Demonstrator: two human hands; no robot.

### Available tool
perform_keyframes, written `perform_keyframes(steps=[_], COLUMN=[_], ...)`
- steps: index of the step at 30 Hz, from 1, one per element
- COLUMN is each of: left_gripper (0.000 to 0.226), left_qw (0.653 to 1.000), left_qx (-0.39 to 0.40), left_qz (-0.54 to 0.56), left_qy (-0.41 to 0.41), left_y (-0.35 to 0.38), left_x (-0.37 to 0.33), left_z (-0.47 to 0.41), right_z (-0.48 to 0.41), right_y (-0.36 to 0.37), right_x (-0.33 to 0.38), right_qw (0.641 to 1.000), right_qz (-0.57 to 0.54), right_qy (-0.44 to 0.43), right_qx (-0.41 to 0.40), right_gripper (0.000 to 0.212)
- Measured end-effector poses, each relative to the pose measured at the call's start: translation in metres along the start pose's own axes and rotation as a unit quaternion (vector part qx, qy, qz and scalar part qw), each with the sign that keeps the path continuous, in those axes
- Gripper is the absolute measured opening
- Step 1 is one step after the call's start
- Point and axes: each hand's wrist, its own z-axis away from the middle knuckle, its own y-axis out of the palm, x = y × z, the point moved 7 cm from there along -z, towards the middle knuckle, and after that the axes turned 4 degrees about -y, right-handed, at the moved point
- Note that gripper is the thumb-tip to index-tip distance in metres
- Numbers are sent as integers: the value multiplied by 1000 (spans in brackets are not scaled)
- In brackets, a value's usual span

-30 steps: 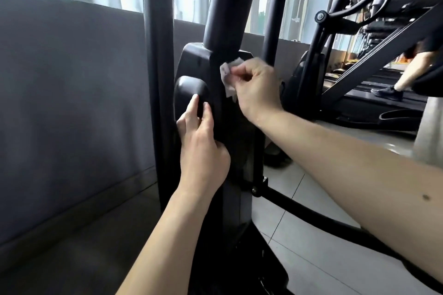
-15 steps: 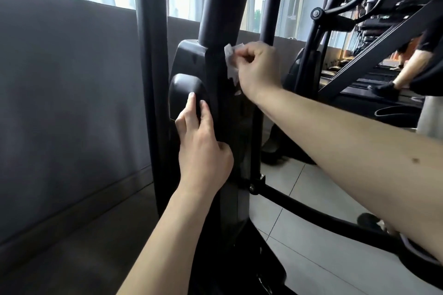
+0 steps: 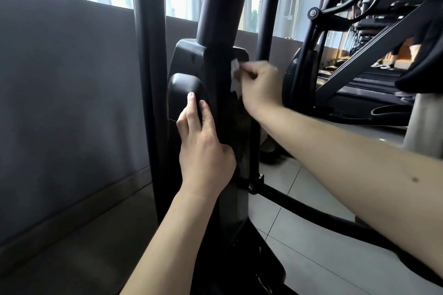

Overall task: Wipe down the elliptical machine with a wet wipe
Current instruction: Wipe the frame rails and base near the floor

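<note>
We see the glossy black elliptical machine standing upright, its thick round column rising from a rounded plastic housing. The small, crumpled white wet wipe is pressed against the housing's upper right edge, just below the column's base, pinched in our right hand. Our left hand rests with straight fingers on the housing's near face.
</note>
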Motion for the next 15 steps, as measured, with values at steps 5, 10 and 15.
perform_keyframes(steps=[5,10,15], left_gripper=[89,89,89], left_qw=[1000,1000,1000], left_qx=[-5,-2,-6], left_qz=[-3,-7,-9], left_qy=[3,5,5], left_y=[2,3,3], left_x=[2,3,1], left_z=[-1,-1,-1], right_z=[5,83,53], right_y=[1,2,8], right_x=[6,-55,-56], right_qw=[1000,985,988], right_qz=[-28,-36,33], right_qy=[8,159,143], right_qx=[-12,51,42], right_gripper=[17,10,22])
